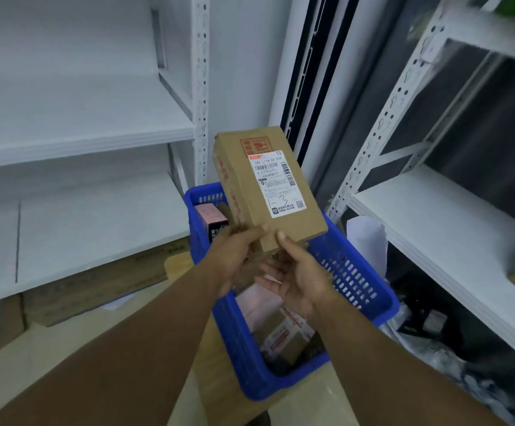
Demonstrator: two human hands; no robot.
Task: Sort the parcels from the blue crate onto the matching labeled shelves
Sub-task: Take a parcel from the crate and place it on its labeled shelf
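Parcel [265, 192], cardboard, held tilted above the blue crate [354, 272]; left hand [234, 259] and right hand [299, 278] pinch its near edge, thumbs on top. White shelves [81, 130] stand left and right, open gap between.

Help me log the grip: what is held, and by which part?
A cardboard parcel, held by its near end: left hand at the corner, right hand pinching the edge.

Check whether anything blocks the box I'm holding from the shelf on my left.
Nothing visible does. The left hand and right hand hold the box above the blue crate, and the left shelf is open at the front. Its post stands left of the box.
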